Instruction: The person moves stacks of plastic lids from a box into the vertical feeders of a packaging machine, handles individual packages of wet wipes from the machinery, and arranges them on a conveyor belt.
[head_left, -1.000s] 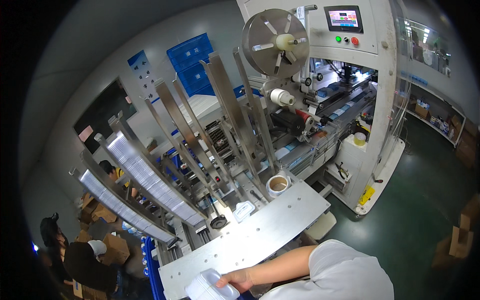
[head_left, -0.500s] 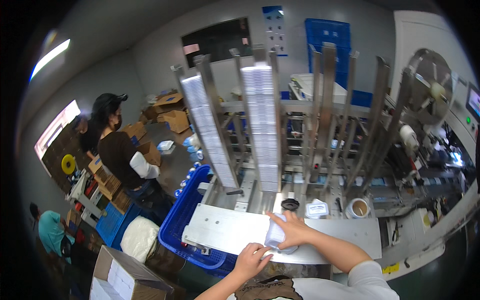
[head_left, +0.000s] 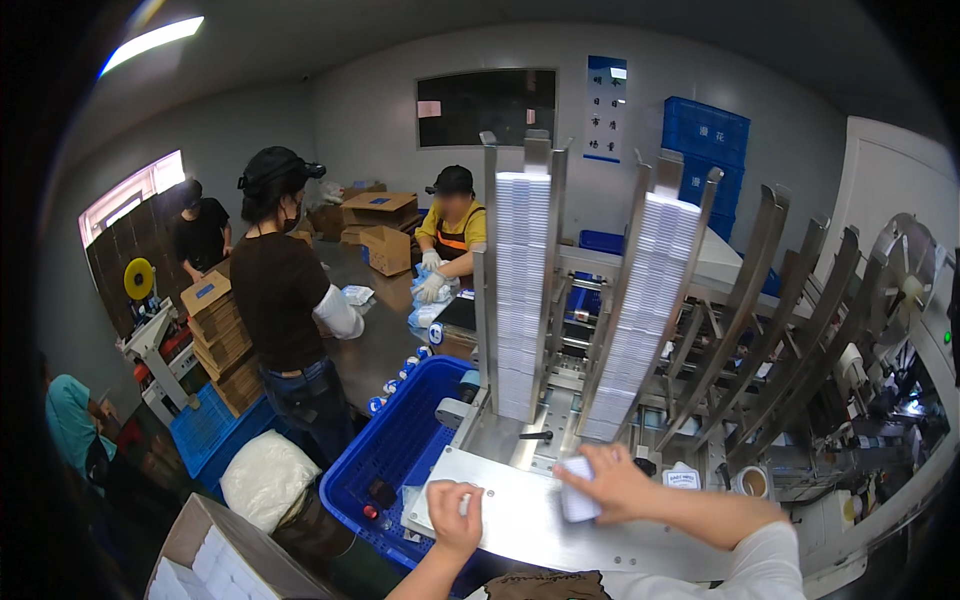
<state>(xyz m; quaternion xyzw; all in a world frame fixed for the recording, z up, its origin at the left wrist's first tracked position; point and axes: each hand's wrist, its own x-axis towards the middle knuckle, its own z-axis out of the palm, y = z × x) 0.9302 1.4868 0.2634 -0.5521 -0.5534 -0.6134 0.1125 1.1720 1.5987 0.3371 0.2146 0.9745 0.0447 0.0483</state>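
Observation:
My right hand (head_left: 615,483) grips a short stack of white lids (head_left: 577,493) on the steel feed plate (head_left: 530,520), just below two tall slanted chutes (head_left: 520,290) filled with white stacked lids. My left hand (head_left: 455,512) rests closed on the plate's left part, with something small and white showing in the fist. Further slanted chutes (head_left: 790,320) to the right stand empty.
A blue crate (head_left: 390,455) sits left of the plate, a white sack (head_left: 265,478) and an open carton (head_left: 215,560) beside it. Several people work at a table (head_left: 370,330) with cartons behind. Machine reels and rollers (head_left: 900,300) fill the right side.
My view has swung left from the machine's right end to the chutes and the workers. My right hand carried the white stack onto the plate below the filled chutes; my left hand came onto the plate.

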